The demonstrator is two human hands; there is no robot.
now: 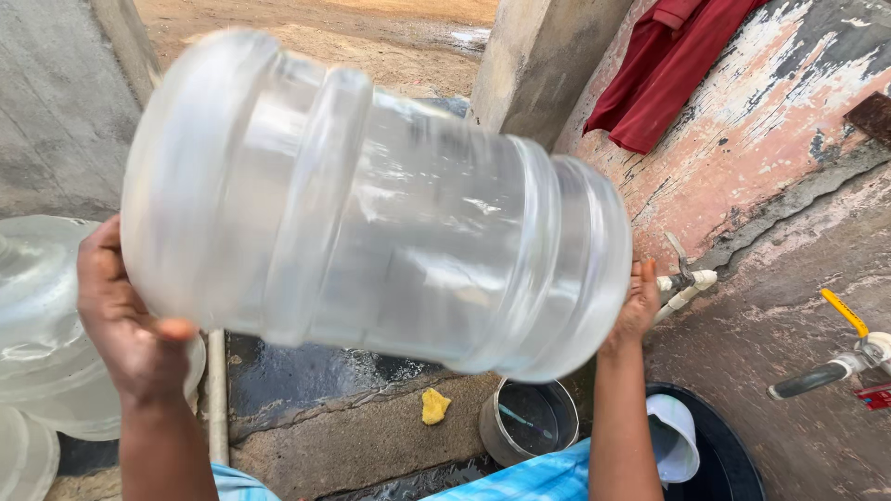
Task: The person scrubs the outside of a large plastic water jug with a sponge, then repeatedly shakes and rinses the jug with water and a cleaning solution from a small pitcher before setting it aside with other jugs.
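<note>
**Q:** How is the jug gripped at this moment?

**A:** The fingers of the left hand [130, 320] are curled and pressed against the wide end of the large clear water jug [371, 204], the thumb laid along its lower edge at about 7 o'clock of the jug. The right hand [636, 306] is spread flat against the opposite end at 4 o'clock; its fingertips are hidden behind the plastic, so it cannot be told how far apart they are. The jug is held clear of the ground between both palms, lying on its side and tilted, in the middle of the view.

**Q:** What is judged to make the hold secure?

**A:** The wall looks wet and smooth, so steady inward pressure from both ends is probably needed. A slip is judged most likely at the right palm, where only a flat contact is seen.

**Q:** What lies around the jug?

**A:** A grey metal pot [529, 422] is seen at 5 o'clock, with a yellow sponge [433, 405] just beside it on the wet concrete. More clear jugs [42, 315] are stacked at 8 o'clock. A white pipe tap [685, 283] stands at 3 o'clock, near the right hand, and a red cloth [664, 70] hangs on the peeling wall at 1 o'clock.
</note>
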